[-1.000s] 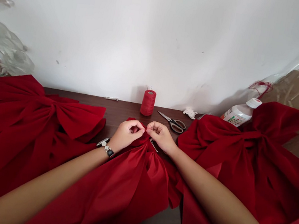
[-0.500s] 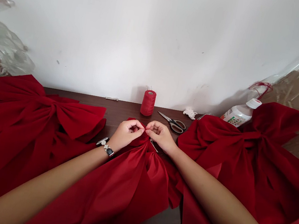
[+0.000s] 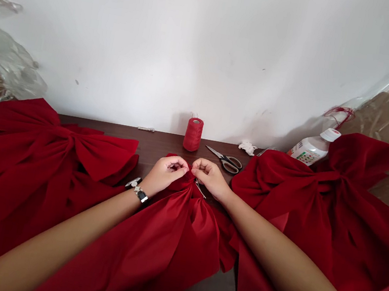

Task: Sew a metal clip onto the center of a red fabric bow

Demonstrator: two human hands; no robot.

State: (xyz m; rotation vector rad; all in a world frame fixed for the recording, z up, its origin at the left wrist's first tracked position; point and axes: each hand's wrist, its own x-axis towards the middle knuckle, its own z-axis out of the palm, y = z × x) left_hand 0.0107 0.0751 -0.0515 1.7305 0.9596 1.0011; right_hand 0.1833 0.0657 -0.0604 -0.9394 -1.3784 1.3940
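Note:
A red fabric bow [image 3: 179,233] lies in front of me, gathered at its middle, its tails spread toward me. Over the gathered part, my left hand [image 3: 169,173] pinches with thumb and forefinger. My right hand [image 3: 209,177] also pinches, its fingertips just to the right of the left ones. Whatever both hold is too small to make out against the red cloth. A slim metal clip [image 3: 200,189] rests on the bow just below my right fingers.
A red thread spool [image 3: 193,135] with needles on top stands behind my hands. Scissors [image 3: 227,161], a crumpled white scrap [image 3: 247,148] and another metal clip [image 3: 145,129] lie nearby. Red bows [image 3: 48,140] are piled left, others [image 3: 322,188] right, by a white bottle [image 3: 312,147].
Both hands stay pinched over the gather. The gap between the fingertips has widened very slightly as the right hand moved a little to the right.

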